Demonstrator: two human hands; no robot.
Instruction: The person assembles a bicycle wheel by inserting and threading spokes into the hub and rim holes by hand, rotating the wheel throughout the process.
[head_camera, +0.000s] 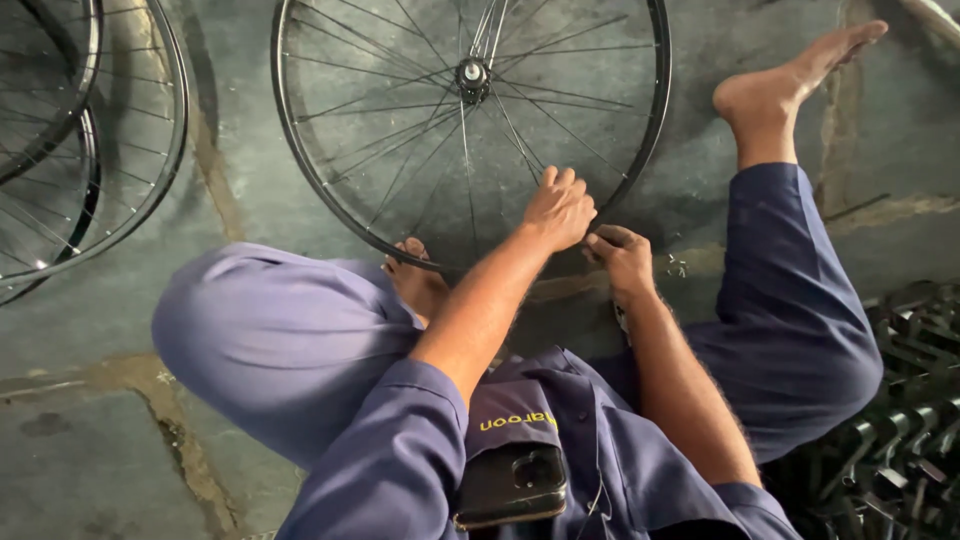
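Note:
A black spoked bicycle wheel (300, 150) stands upright on the concrete floor in front of me, its silver hub (472, 75) near the top middle. My left hand (558, 208) rests on the lower rim, fingers curled around it among the spokes. Just to its right, my right hand (622, 258) is closed on something small at the rim; what it pinches is hidden by the fingers. I sit on the floor in blue work clothes, one bare foot (415, 278) braced against the rim's bottom.
More spoked wheels (90, 130) lean at the far left. My other bare foot (790, 85) stretches out at the upper right. A heap of dark metal parts (900, 420) fills the lower right. A black phone (512, 485) sits in my chest pocket.

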